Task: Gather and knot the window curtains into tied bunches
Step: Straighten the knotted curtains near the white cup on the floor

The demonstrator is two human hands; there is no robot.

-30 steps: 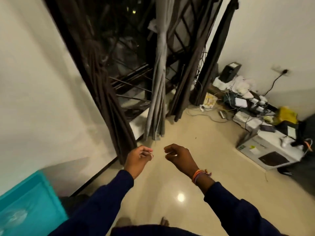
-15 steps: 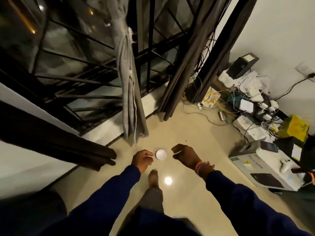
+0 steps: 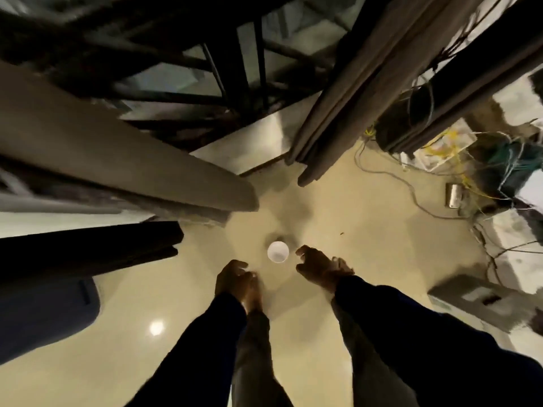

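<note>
Four curtain bunches are seen hanging, blurred. Grey curtain spans the left, ending near frame centre. Black curtain lies below it, lower left. Brown curtain hangs upper right; dark curtain is just beside it, far right.

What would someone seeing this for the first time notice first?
Probably the small white cup on the pale floor, right between the left hand and the right hand, neither holding anything. Next, the long curtains: a grey curtain stretching in from the left and a brown curtain hanging at upper right. A tangle of cables clutters the right edge.
</note>
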